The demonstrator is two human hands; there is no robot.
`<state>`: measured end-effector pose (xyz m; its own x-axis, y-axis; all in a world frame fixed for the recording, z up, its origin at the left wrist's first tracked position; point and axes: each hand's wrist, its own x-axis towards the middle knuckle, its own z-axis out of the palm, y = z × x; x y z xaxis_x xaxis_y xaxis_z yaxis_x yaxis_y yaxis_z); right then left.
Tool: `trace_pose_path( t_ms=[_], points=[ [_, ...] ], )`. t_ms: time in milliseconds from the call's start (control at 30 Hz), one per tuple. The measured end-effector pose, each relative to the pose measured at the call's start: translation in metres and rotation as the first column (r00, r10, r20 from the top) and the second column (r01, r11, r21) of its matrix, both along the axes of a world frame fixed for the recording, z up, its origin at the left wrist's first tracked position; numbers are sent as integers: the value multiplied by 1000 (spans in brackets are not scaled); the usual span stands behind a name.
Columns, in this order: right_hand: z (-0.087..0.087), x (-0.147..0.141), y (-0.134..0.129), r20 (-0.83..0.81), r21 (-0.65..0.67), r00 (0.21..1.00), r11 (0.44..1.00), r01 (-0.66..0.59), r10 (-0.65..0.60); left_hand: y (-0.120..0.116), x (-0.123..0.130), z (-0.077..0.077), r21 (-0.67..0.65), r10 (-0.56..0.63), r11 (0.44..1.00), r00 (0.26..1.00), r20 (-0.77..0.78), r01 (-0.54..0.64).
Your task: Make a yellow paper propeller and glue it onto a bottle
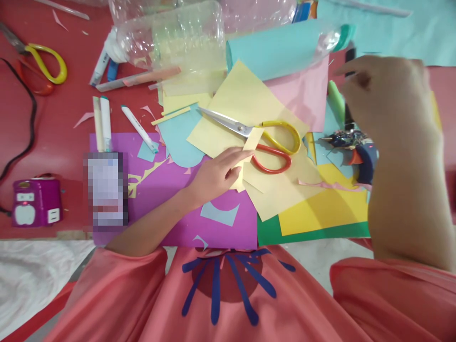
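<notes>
Between the fingers of my left hand (215, 175) is a narrow pale-yellow paper strip (253, 138). The strip crosses scissors (245, 129) with one yellow and one red handle, which lie with blades nearly together on pale-yellow paper sheets (235, 92). Raised at the right, my right hand (383, 90) is slightly blurred, its fingers curled in. Whatever it may hold is hidden. Below and left of that hand lies a dark-blue glue gun (365, 159) with an orange trigger, its nozzle facing left. A black upright piece (349, 102) shows beside the hand.
At the back lie a clear plastic bottle (178, 35) and a bottle wrapped in light-blue paper (281, 50). Markers (137, 126), a phone (107, 190) and paper scraps lie left on purple paper (221, 232). Further left are more scissors (44, 61) and a purple plug box (37, 202).
</notes>
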<state>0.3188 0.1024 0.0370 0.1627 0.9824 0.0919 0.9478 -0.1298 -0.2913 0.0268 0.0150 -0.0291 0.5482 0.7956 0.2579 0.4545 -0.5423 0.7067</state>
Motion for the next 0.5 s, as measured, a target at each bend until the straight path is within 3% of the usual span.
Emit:
trace_pose_path(
  t_ms=[67, 100, 167, 233, 300, 400, 500],
  points=[
    [21, -12, -17, -236, 30, 972, 999, 26, -18, 1, -1, -1, -8, 2, 1000, 1000, 2, -2],
    [26, -15, -25, -388, 80, 921, 997, 12, 20, 1, -1, -1, -11, 6, 1000, 1000, 9, -5],
    [22, -17, -39, -568, 117, 819, 993, -23, 86, 2, -2, -2, -29, 18, 999, 1000, 18, -18],
    [6, -20, -53, -509, 127, 849, 988, -88, 141, 4, -3, -2, -41, 39, 998, 999, 13, -38],
    [-16, -26, -69, -294, 180, 922, 962, -207, 254, 6, -5, -3, -35, 57, 998, 998, 8, -57],
    [-44, -43, -92, -136, 235, 869, 867, -439, 477, 9, -6, -5, -14, 81, 997, 997, 13, -81],
    [-59, -57, -105, -84, 183, 830, 828, -531, 551, 10, -6, -6, -37, 95, 995, 995, -5, -95]
  ],
)
